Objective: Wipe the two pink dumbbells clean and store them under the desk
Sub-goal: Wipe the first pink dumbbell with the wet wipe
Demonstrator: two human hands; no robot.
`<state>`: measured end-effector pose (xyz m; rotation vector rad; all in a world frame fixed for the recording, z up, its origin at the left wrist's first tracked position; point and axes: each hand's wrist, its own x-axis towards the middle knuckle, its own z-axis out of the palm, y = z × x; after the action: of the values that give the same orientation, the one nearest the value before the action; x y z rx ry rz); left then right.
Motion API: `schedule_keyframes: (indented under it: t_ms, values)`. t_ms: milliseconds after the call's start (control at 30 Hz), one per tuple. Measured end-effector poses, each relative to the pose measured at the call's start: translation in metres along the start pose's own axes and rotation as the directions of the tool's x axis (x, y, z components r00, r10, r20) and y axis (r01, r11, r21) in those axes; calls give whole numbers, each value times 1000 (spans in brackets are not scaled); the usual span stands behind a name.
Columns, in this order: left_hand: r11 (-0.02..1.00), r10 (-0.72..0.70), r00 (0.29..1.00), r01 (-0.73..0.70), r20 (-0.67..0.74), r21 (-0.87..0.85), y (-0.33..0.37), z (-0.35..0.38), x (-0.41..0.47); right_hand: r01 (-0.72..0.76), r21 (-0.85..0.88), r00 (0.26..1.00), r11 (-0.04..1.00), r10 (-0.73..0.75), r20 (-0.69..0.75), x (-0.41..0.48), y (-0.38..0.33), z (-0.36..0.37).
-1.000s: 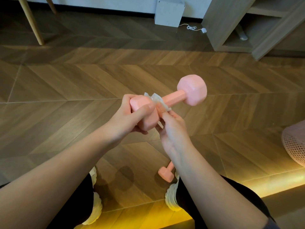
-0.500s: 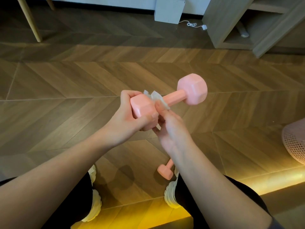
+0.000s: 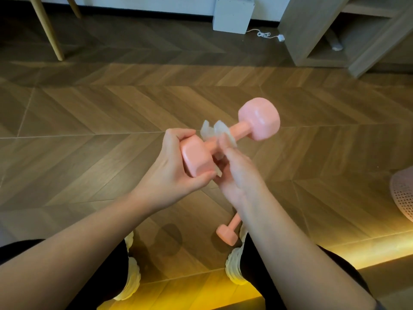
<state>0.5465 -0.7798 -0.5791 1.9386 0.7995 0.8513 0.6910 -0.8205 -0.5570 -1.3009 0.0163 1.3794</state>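
**Wipe on the bar of one dumbbell, the other on the floor**

We see the left fingers [image 3: 178, 133] curled over the top of the near head of the held dumbbell [image 3: 259, 125], with the thumb under it, so the left hand [image 3: 172, 173] grips that head firmly. The right thumb [image 3: 223, 142] presses a crumpled white wipe [image 3: 214, 130] against the bar just past that head. The other right fingers are motion-blurred and partly hidden behind the head; we cannot tell how they lie. The right hand [image 3: 239, 177] holds the wipe to the bar and sits just beside the left hand.

The held dumbbell is pink and up in the air in front of us. It is tilted, with its far head higher and off to the right, free of both hands.

The second dumbbell [image 3: 226, 233] lies on the wood floor [image 3: 100, 113] below the right forearm, which covers part of it, just beside the right shoe [image 3: 234, 267]. The left shoe [image 3: 131, 280] is well apart from it.

Far back stand a white box [image 3: 232, 15] with a cable [image 3: 266, 35], a wooden unit [image 3: 308, 30] with an open shelf and a chair leg [image 3: 48, 30]. A pink mesh basket [image 3: 403, 193] shows at the right edge.
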Motion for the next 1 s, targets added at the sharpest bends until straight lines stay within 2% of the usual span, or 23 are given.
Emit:
schedule_keyframes:
  t_ms: [67, 167, 300, 367, 467, 533, 600, 667, 700, 733, 800, 867, 933, 1000]
  values:
    - [1000, 5, 1000, -5, -13, 9, -2, 0, 3, -39, -80, 999, 996, 40, 19, -2, 8, 5]
    - [997, -63, 998, 62, -19, -54, 0, 3, 2, 49, -99, 999, 994, -49, 8, -1, 0, 2]
    - [933, -268, 963, 270, 38, -237, 7, 2, -2, 193, -15, 981, 981, -193, -16, 7, -30, -15]
    - [795, -404, 906, 415, 123, -442, 11, 1, -5, 183, 13, 983, 983, -183, -7, 10, -32, -18]
    - [427, -529, 773, 598, 350, -678, 11, -2, -10, 151, -10, 982, 988, -149, 116, 8, -23, -16]
    - [219, -494, 723, 642, 484, -735, 11, -8, -13, 159, -96, 969, 983, -137, 207, 3, -13, -14]
    - [45, -459, 690, 647, 559, -762, 11, -13, -13, 153, -222, 959, 963, -90, 270, -3, 0, -8]
    - [-22, -455, 670, 650, 587, -760, 8, -16, -10, 136, -261, 964, 956, -67, 257, -6, 10, -1]
    - [-13, -457, 656, 670, 600, -742, 6, -19, -7, 140, -259, 968, 956, -77, 241, -6, 13, 1]
    - [42, -457, 644, 705, 614, -708, 4, -23, -4, 146, -257, 970, 955, -88, 225, -5, 13, 1]
    - [262, -490, 621, 775, 612, -576, -1, -31, 4, 136, -265, 979, 955, -88, 186, -2, 10, -2]
    - [445, -585, 632, 774, 509, -450, -5, -37, 16, 128, -322, 982, 938, -75, 172, 0, 8, -8]
    - [517, -628, 663, 747, 407, -419, -7, -39, 27, 131, -420, 979, 898, -52, 196, 1, 11, -11]
    - [561, -608, 686, 727, 400, -395, -3, -38, 35, 125, -521, 977, 844, -14, 212, 1, 17, -12]
